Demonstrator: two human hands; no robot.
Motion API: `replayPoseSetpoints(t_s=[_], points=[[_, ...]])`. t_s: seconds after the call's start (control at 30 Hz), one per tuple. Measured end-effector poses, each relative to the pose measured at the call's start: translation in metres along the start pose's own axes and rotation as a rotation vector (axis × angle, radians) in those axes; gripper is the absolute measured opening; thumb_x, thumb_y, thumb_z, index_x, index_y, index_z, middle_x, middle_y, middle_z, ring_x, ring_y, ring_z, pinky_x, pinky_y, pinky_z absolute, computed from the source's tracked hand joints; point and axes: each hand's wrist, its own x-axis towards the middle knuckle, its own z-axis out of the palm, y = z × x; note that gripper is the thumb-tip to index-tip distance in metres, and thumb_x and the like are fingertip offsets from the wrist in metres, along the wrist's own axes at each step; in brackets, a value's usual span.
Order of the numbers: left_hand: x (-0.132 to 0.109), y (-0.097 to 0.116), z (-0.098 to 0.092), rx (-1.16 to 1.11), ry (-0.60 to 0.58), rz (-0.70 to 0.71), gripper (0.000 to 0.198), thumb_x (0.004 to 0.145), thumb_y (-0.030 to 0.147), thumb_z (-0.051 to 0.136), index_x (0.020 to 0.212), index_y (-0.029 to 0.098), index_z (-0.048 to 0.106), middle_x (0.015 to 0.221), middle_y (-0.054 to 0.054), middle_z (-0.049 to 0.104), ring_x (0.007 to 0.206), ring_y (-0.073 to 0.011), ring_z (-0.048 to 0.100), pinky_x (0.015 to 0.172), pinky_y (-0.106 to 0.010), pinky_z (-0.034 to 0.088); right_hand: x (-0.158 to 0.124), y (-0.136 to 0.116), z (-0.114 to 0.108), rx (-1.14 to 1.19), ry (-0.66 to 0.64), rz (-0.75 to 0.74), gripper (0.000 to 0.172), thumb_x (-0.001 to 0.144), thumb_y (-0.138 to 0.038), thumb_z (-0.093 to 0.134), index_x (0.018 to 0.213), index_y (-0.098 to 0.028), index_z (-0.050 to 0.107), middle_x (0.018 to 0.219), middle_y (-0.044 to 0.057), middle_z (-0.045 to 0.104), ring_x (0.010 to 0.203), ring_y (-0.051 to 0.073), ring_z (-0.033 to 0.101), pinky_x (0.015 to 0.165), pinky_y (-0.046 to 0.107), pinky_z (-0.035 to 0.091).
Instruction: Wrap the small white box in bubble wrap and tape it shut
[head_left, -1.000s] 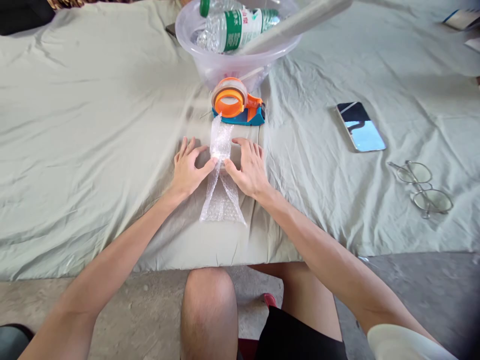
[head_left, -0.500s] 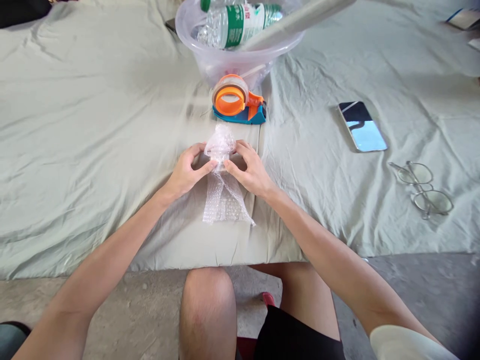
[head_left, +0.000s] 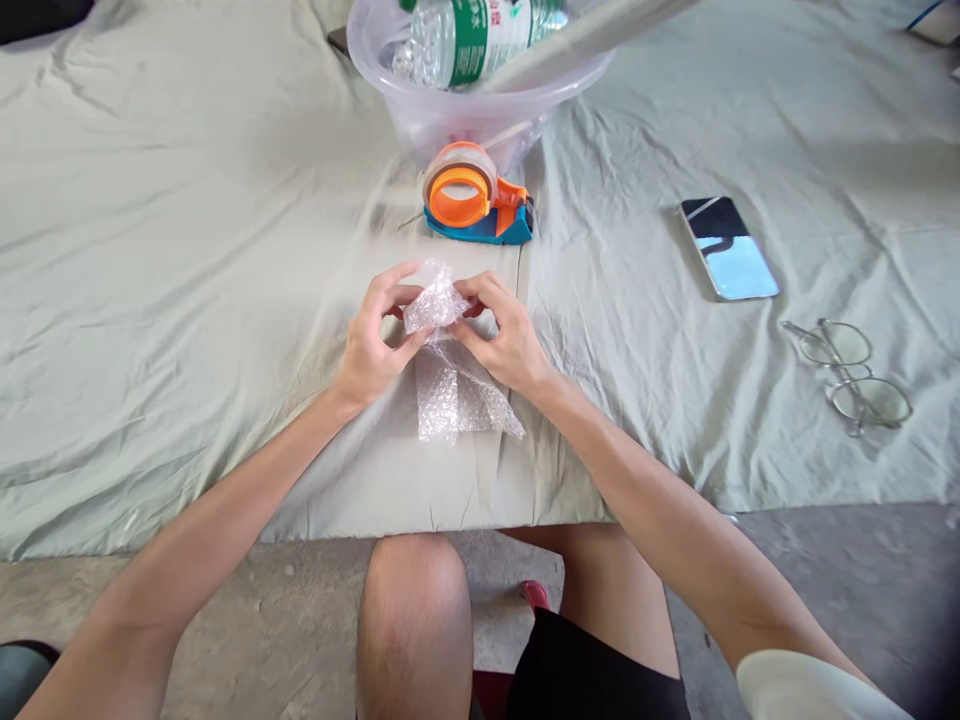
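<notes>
A clear sheet of bubble wrap (head_left: 474, 398) lies on the cloth-covered table with its far end gathered up between my hands. My left hand (head_left: 379, 330) pinches the gathered part from the left, thumb at the near side and fingers curled at the far side. From the right, my right hand (head_left: 504, 330) grips the same bunch with thumb and fingers. The loose end spreads flat toward me. Whatever the gathered part may enclose is hidden. Just beyond my hands stands a tape dispenser (head_left: 480, 215) in orange and blue with a roll of tape on it.
Behind the dispenser is a translucent plastic basin (head_left: 480, 115) holding a green-labelled water bottle (head_left: 480, 45) and a long pale roll. A phone (head_left: 729, 248) and a pair of glasses (head_left: 851, 370) lie to the right. The table's edge runs above my knees.
My fingers have folded the far end of the bubble wrap down toward me. Its loose near end has shifted slightly right.
</notes>
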Motion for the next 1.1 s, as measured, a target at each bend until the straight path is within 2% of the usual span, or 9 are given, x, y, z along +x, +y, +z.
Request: replayPoseSetpoints(t_s=[0.1,0.23,0.47,0.53,0.67,0.8,0.9,1.0,1.1], points=[[-0.002,0.001,-0.001,0.141,-0.027,0.011,0.060,0.118,0.058,0.072,0.169,0.030,0.057,0.135,-0.009,0.082,0.121,-0.0270,0.079,0.108,-0.045,0.065,0.000,-0.002,0.000,0.002,0.009,0.048,0.024,0.103,-0.032,0.071,0.125,-0.028,0.064,0.120,0.005,0.072,0.097,0.022,0.065,0.095,0.043,0.063],[-0.001,0.004,-0.004,0.343,-0.062,0.087,0.025,0.120,0.036,0.066,0.140,0.029,0.080,0.136,-0.009,0.082,0.125,-0.0295,0.075,0.114,-0.050,0.064,0.001,-0.005,0.001,0.045,-0.021,0.155,0.031,0.103,-0.044,0.073,0.127,-0.029,0.060,0.120,0.005,0.068,0.093,0.021,0.066,0.097,0.044,0.065],[0.001,0.002,-0.003,0.454,0.009,0.264,0.022,0.124,0.029,0.063,0.121,0.030,0.085,0.136,-0.008,0.081,0.122,-0.0269,0.075,0.105,-0.045,0.067,0.006,-0.009,0.000,0.137,-0.062,0.237,0.032,0.107,-0.054,0.077,0.118,-0.029,0.060,0.121,0.003,0.068,0.080,0.015,0.064,0.084,0.038,0.064],[0.000,0.000,-0.004,0.476,-0.017,0.275,0.027,0.124,0.025,0.059,0.125,0.031,0.086,0.138,-0.009,0.079,0.124,-0.0275,0.075,0.106,-0.046,0.067,0.006,-0.010,0.000,0.160,-0.049,0.251,0.031,0.107,-0.054,0.077,0.116,-0.028,0.061,0.117,0.002,0.067,0.078,0.014,0.065,0.080,0.036,0.062],[-0.002,-0.002,-0.007,0.464,-0.182,0.307,0.055,0.115,0.003,0.047,0.157,0.028,0.072,0.141,-0.011,0.075,0.126,-0.0272,0.073,0.106,-0.046,0.070,0.004,-0.009,0.002,0.178,0.009,0.294,0.033,0.107,-0.055,0.077,0.111,-0.026,0.062,0.110,0.000,0.070,0.075,0.013,0.065,0.075,0.033,0.058],[-0.003,0.002,-0.009,0.498,-0.271,0.395,0.083,0.097,-0.007,0.054,0.175,0.021,0.055,0.148,-0.017,0.069,0.133,-0.0333,0.070,0.112,-0.053,0.071,0.002,-0.009,0.002,0.151,0.057,0.321,0.034,0.107,-0.057,0.077,0.105,-0.026,0.063,0.108,0.001,0.072,0.076,0.014,0.065,0.077,0.034,0.061],[-0.001,0.005,-0.012,0.529,-0.319,0.374,0.089,0.097,-0.005,0.059,0.181,0.022,0.047,0.150,-0.019,0.067,0.138,-0.0373,0.069,0.115,-0.059,0.070,0.001,-0.007,0.000,0.128,0.060,0.294,0.024,0.103,-0.046,0.076,0.101,-0.026,0.065,0.109,0.002,0.069,0.080,0.015,0.067,0.077,0.034,0.061],[0.001,0.004,-0.019,0.530,-0.362,0.370,0.094,0.096,-0.009,0.053,0.183,0.026,0.044,0.152,-0.017,0.067,0.139,-0.0350,0.069,0.107,-0.052,0.073,0.000,-0.001,-0.004,0.108,0.039,0.253,0.010,0.099,-0.034,0.069,0.104,-0.025,0.069,0.116,0.005,0.070,0.083,0.016,0.068,0.078,0.035,0.063],[0.003,0.000,-0.027,0.574,-0.417,0.326,0.087,0.104,-0.006,0.049,0.183,0.031,0.043,0.155,-0.015,0.067,0.139,-0.0331,0.071,0.094,-0.042,0.074,-0.001,0.005,-0.012,0.089,-0.042,0.169,0.023,0.093,-0.022,0.062,0.113,-0.024,0.073,0.127,0.009,0.072,0.090,0.019,0.072,0.086,0.040,0.067]])
